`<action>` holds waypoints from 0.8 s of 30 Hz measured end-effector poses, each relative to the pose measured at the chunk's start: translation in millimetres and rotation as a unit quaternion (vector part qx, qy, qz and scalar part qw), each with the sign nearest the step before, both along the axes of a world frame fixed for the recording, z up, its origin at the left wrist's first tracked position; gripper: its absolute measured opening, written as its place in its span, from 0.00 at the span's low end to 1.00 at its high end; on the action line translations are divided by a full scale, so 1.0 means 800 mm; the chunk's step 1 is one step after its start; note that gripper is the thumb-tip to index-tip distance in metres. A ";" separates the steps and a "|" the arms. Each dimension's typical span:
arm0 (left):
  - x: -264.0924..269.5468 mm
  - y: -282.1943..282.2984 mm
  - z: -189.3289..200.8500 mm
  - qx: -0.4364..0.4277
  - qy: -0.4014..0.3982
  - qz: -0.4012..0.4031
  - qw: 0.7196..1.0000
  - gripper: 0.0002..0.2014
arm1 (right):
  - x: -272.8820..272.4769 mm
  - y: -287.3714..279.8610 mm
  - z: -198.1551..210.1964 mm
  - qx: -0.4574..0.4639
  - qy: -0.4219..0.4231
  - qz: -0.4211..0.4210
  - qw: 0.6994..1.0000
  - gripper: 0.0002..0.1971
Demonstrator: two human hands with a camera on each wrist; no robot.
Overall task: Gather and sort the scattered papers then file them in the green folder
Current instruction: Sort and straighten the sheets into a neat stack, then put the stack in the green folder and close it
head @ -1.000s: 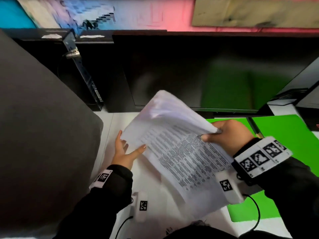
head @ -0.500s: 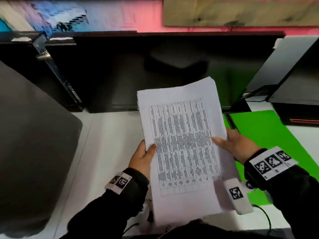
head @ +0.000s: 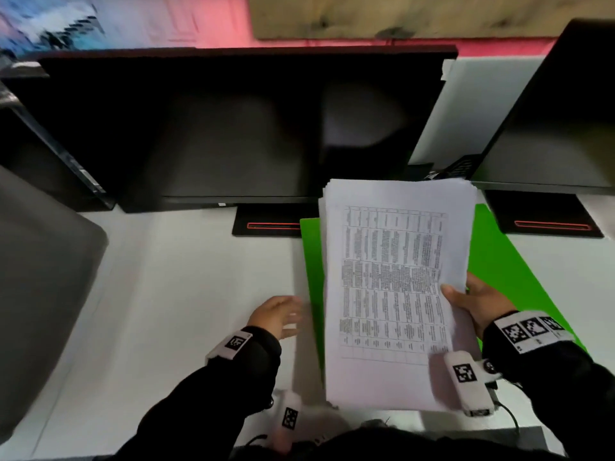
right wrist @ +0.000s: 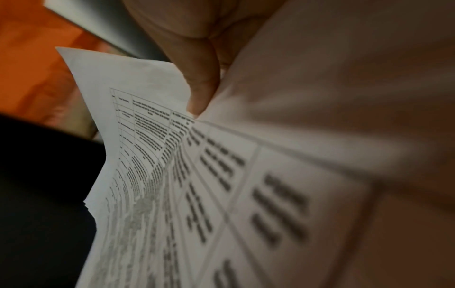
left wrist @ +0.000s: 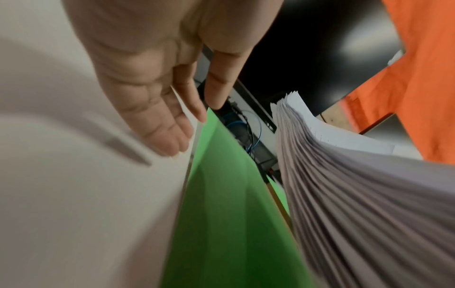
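A thick stack of white papers (head: 392,287) with a printed table on top hangs above the green folder (head: 512,271), which lies flat on the white desk. My right hand (head: 472,304) pinches the stack at its right edge, thumb on top; the thumb (right wrist: 199,85) shows in the right wrist view pressing the top sheet (right wrist: 157,155). My left hand (head: 279,316) hovers left of the stack with straight fingers, holding nothing. In the left wrist view its fingers (left wrist: 167,120) reach toward the folder's left edge (left wrist: 221,194), beside the fanned stack (left wrist: 344,194).
A black monitor (head: 239,128) stands behind the desk (head: 186,287), its base (head: 266,224) just behind the folder. A second monitor (head: 559,121) stands at the right with its base (head: 545,221). A grey chair back (head: 40,287) fills the left.
My left hand has let go of the stack and moved off to the left. The right hand has carried the stack rightward, over the green folder.
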State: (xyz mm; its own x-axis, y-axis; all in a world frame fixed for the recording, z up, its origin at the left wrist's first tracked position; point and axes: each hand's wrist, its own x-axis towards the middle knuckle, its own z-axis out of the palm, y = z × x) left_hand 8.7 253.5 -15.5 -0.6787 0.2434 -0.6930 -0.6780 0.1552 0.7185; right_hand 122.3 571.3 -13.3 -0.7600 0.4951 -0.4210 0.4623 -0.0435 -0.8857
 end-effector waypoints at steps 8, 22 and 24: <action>0.037 0.035 -0.040 -0.013 -0.106 0.019 0.994 0.17 | 0.055 0.052 -0.043 -0.007 -0.066 -0.119 0.991 0.19; 0.018 -0.001 -0.063 -0.273 0.145 -0.144 0.940 0.17 | 0.039 0.044 -0.054 -0.053 -0.039 -0.101 0.993 0.15; 0.012 -0.037 -0.055 -0.307 0.147 -0.115 0.933 0.19 | 0.030 0.039 -0.051 -0.054 -0.032 -0.103 0.993 0.18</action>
